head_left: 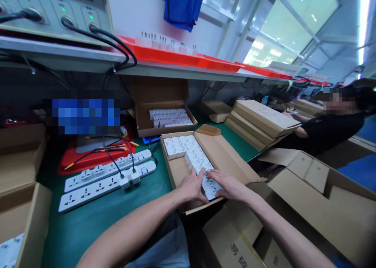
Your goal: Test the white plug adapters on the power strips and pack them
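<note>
Rows of white plug adapters [194,150] with socket holes on top fill part of an open shallow cardboard box [179,170]. The left part of its floor is bare cardboard. At the box's near end, my left hand [192,186] grips the near adapters from the left, thumb and fingers bent round them. From the other side my right hand [228,185] holds the same near group, its fingertips on their tops and right edge. The two hands nearly meet, and they hide some of the adapters. The box's lid [229,154] lies folded out to the right.
Two white power strips [107,183] lie left on the green table [96,232], beside a red tray [69,156]. Behind stands another box [141,119] of adapters. Stacked cartons [258,121] and a person in dark clothes [331,133] are to the right. A shelf [176,73] overhangs the table.
</note>
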`<act>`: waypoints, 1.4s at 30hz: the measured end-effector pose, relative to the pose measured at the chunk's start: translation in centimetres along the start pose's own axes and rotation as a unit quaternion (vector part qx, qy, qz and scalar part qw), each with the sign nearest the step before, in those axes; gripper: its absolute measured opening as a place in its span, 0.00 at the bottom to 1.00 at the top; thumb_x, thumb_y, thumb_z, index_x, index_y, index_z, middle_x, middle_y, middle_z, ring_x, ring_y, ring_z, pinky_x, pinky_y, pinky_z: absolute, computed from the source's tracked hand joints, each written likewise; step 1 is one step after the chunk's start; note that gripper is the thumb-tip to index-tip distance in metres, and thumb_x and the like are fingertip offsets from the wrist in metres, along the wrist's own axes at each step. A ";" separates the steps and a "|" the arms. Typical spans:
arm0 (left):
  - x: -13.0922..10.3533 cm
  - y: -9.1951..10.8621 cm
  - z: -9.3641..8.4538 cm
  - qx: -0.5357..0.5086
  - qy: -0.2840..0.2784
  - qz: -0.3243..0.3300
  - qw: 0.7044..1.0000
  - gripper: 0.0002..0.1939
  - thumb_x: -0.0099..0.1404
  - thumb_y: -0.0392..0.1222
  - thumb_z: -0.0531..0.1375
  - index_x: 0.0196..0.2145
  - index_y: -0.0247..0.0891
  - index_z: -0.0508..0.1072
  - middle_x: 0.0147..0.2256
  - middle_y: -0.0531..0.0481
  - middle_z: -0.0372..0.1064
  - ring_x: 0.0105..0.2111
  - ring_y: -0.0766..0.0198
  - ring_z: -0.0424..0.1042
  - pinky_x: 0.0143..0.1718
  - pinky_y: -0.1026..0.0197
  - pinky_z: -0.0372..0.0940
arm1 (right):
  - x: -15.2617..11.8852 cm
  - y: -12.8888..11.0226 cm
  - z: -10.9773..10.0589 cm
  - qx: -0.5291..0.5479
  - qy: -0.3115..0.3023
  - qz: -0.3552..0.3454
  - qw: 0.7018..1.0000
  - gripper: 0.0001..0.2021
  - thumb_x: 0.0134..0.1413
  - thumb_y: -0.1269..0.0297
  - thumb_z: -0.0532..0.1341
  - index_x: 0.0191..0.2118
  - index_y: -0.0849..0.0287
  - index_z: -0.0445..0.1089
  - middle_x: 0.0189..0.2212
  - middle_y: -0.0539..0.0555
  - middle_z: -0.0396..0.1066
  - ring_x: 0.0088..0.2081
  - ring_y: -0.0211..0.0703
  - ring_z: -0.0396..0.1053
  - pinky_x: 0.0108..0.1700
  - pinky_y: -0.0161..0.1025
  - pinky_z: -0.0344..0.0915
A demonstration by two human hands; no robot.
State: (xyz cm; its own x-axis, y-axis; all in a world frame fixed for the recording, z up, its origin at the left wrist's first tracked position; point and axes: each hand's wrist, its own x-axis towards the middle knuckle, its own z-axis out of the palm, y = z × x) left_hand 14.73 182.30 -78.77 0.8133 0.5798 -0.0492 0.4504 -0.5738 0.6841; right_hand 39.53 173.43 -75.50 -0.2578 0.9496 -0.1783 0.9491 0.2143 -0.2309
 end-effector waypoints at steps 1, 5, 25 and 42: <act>0.0 0.1 0.1 0.007 -0.004 -0.003 1.000 0.77 0.43 0.56 0.82 0.83 0.46 0.48 0.73 0.31 0.58 0.70 0.26 0.69 0.69 0.39 0.69 | 0.0 -0.1 0.0 0.014 0.007 -0.008 1.000 0.43 0.45 0.68 0.76 0.70 0.55 0.72 0.75 0.66 0.68 0.78 0.68 0.61 0.80 0.64 0.57; -0.1 0.5 0.1 0.041 -0.015 -0.002 0.999 0.79 0.45 0.55 0.82 0.84 0.46 0.43 0.72 0.28 0.57 0.70 0.24 0.68 0.68 0.37 0.70 | 0.2 -0.8 0.1 0.075 0.041 -0.026 0.996 0.37 0.45 0.68 0.76 0.64 0.54 0.74 0.67 0.64 0.74 0.70 0.67 0.69 0.74 0.63 0.64; -4.2 0.5 -5.0 -0.026 0.052 0.084 0.995 0.72 0.39 0.51 0.80 0.79 0.43 0.57 0.68 0.32 0.62 0.67 0.27 0.68 0.70 0.33 0.69 | 4.5 -1.3 -5.5 -0.050 0.118 0.021 0.991 0.29 0.60 0.62 0.69 0.67 0.52 0.75 0.66 0.63 0.76 0.67 0.63 0.73 0.70 0.56 0.69; -34.9 -17.5 -2.4 0.130 0.420 -0.136 0.888 0.61 0.57 0.50 0.72 0.82 0.46 0.53 0.68 0.35 0.68 0.65 0.35 0.76 0.63 0.38 0.79 | 13.1 1.1 0.9 -0.188 0.097 -0.018 0.977 0.70 0.23 0.59 0.84 0.79 0.51 0.60 0.70 0.71 0.68 0.69 0.82 0.65 0.75 0.73 0.55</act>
State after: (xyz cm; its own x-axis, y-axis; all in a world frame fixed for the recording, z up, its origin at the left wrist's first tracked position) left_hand -22.46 173.50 -87.28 0.1495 0.8817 0.4475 0.7462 -0.3975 0.5340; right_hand 37.04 185.91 -78.91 -0.2875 0.9576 0.0175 0.9490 0.2823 0.1406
